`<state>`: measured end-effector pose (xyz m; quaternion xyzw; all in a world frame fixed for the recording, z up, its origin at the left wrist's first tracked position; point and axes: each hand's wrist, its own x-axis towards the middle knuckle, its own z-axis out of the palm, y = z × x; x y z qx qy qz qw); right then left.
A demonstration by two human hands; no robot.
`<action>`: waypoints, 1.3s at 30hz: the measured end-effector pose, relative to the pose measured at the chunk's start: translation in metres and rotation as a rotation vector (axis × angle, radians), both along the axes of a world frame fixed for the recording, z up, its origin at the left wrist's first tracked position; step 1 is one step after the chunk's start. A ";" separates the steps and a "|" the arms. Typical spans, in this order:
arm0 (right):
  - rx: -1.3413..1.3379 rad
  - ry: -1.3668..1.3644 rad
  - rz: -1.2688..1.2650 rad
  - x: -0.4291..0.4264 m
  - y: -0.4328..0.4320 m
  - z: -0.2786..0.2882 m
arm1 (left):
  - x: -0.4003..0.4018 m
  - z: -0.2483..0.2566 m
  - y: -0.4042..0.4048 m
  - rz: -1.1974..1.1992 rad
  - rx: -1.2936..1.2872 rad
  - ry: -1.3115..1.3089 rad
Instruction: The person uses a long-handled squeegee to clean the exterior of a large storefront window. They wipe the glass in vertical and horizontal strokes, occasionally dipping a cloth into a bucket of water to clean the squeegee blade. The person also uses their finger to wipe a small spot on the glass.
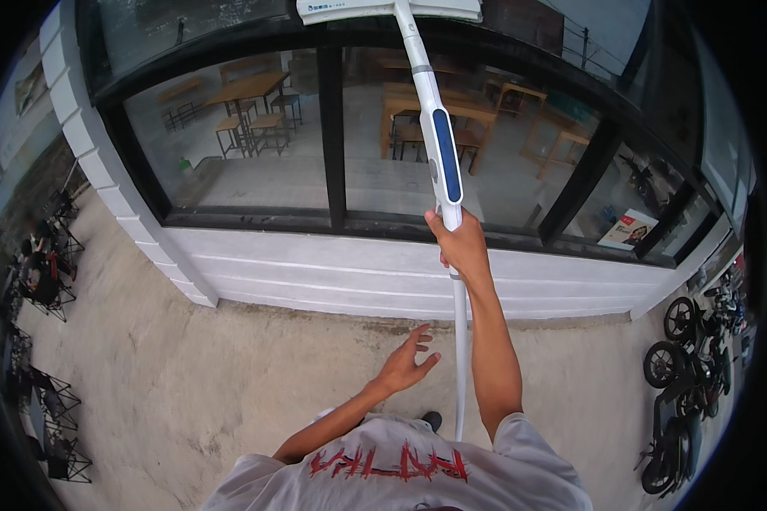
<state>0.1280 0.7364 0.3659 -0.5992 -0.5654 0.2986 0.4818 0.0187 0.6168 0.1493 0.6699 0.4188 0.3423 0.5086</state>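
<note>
My right hand grips the white pole of a long-handled window squeegee, just below its blue grip panel. The tool's wide white head is at the top of the view, in front of the upper window glass; contact with the pane cannot be made out. Below my fist, the thin lower pole runs down beside my body. My left hand is empty, its fingers apart, to the left of the pole and over the concrete ground.
Black frames divide the windows above a white ledged wall. Wooden tables and stools show through the glass. Parked motorcycles line the right side. Folding chairs stand at left, with a seated person farther up.
</note>
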 end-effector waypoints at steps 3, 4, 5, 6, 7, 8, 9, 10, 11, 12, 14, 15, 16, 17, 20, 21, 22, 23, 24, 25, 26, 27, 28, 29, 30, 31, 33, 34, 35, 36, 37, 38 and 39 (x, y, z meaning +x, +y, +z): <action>-0.059 -0.032 -0.019 -0.008 -0.007 0.005 | -0.004 -0.007 0.000 -0.046 0.023 -0.011; -0.085 -0.049 -0.023 -0.009 -0.008 0.006 | -0.004 -0.010 -0.001 -0.063 0.041 -0.015; -0.081 -0.042 -0.025 -0.013 -0.009 0.005 | -0.005 -0.013 -0.001 -0.079 0.044 -0.014; -0.079 -0.036 -0.030 -0.014 -0.011 0.004 | -0.005 -0.012 -0.002 -0.098 0.047 -0.015; -0.077 -0.029 -0.034 -0.016 -0.013 0.003 | -0.005 -0.011 -0.003 -0.116 0.049 -0.016; -0.089 -0.041 -0.032 -0.017 -0.013 0.003 | -0.004 -0.010 -0.003 -0.126 0.038 -0.019; -0.100 -0.050 -0.032 -0.018 -0.013 0.003 | -0.004 -0.009 -0.003 -0.139 0.028 -0.020; -0.110 -0.060 -0.032 -0.019 -0.014 0.004 | -0.003 -0.008 -0.002 -0.151 0.018 -0.021; -0.102 -0.055 -0.028 -0.020 -0.015 0.005 | -0.003 -0.007 -0.001 -0.158 0.022 -0.016; -0.096 -0.050 -0.024 -0.022 -0.017 0.006 | -0.003 -0.007 -0.002 -0.165 0.025 -0.010; -0.065 -0.046 -0.020 -0.023 -0.017 0.005 | -0.002 -0.007 -0.002 -0.183 0.017 -0.006; -0.057 -0.065 -0.028 -0.021 -0.014 0.004 | -0.003 -0.007 -0.002 -0.190 0.006 -0.004; -0.050 -0.084 -0.036 -0.020 -0.011 0.004 | -0.003 -0.007 -0.002 -0.197 -0.006 -0.002; -0.042 -0.103 -0.044 -0.018 -0.010 0.003 | -0.002 -0.008 -0.002 -0.205 -0.003 0.000; -0.127 -0.045 -0.043 -0.016 -0.018 0.018 | 0.002 -0.008 0.002 -0.224 0.008 0.003; -0.118 -0.022 -0.042 -0.013 -0.019 0.017 | 0.003 -0.007 0.002 -0.229 0.007 0.007; -0.110 0.002 -0.042 -0.009 -0.021 0.016 | 0.004 -0.007 0.003 -0.234 0.006 0.011; -0.101 0.025 -0.042 -0.004 -0.022 0.014 | 0.005 -0.006 0.004 -0.235 -0.001 0.010; -0.084 0.042 -0.066 0.004 -0.024 0.012 | 0.007 -0.005 0.005 -0.244 -0.008 0.009; -0.066 0.057 -0.090 0.014 -0.026 0.007 | 0.009 -0.005 0.006 -0.253 -0.014 0.007; -0.049 0.073 -0.114 0.025 -0.027 0.003 | 0.011 -0.005 0.006 -0.249 -0.012 0.019; -0.042 0.079 -0.159 0.037 -0.029 0.002 | 0.013 -0.005 0.007 -0.245 -0.010 0.027; -0.035 0.085 -0.203 0.050 -0.031 0.000 | 0.016 -0.005 0.008 -0.241 -0.008 0.035; -0.028 0.090 -0.247 0.065 -0.033 -0.001 | 0.019 -0.006 0.009 -0.244 -0.003 0.034; -0.006 0.123 -0.276 0.084 -0.034 -0.006 | 0.022 -0.007 0.009 -0.248 -0.002 0.036; 0.013 0.125 -0.319 0.105 -0.036 -0.007 | 0.027 -0.006 0.009 -0.258 0.001 0.033; 0.022 0.141 -0.429 0.150 -0.039 -0.011 | 0.039 -0.008 0.010 -0.257 0.029 0.029; 0.041 0.153 -0.462 0.173 -0.040 -0.013 | 0.046 -0.008 0.010 -0.258 0.042 0.026; 0.060 0.165 -0.495 0.195 -0.043 -0.014 | 0.053 -0.009 0.011 -0.265 0.036 0.024; 0.073 0.158 -0.538 0.213 -0.045 -0.013 | 0.059 -0.008 0.011 -0.266 0.027 0.024; 0.065 0.159 -0.568 0.230 -0.047 -0.011 | 0.066 -0.008 0.012 -0.266 0.019 0.023; 0.042 0.162 -0.588 0.246 -0.049 -0.009 | 0.073 -0.007 0.011 -0.268 -0.003 0.025; 0.020 0.167 -0.605 0.258 -0.051 -0.005 | 0.080 -0.004 0.012 -0.269 -0.022 0.028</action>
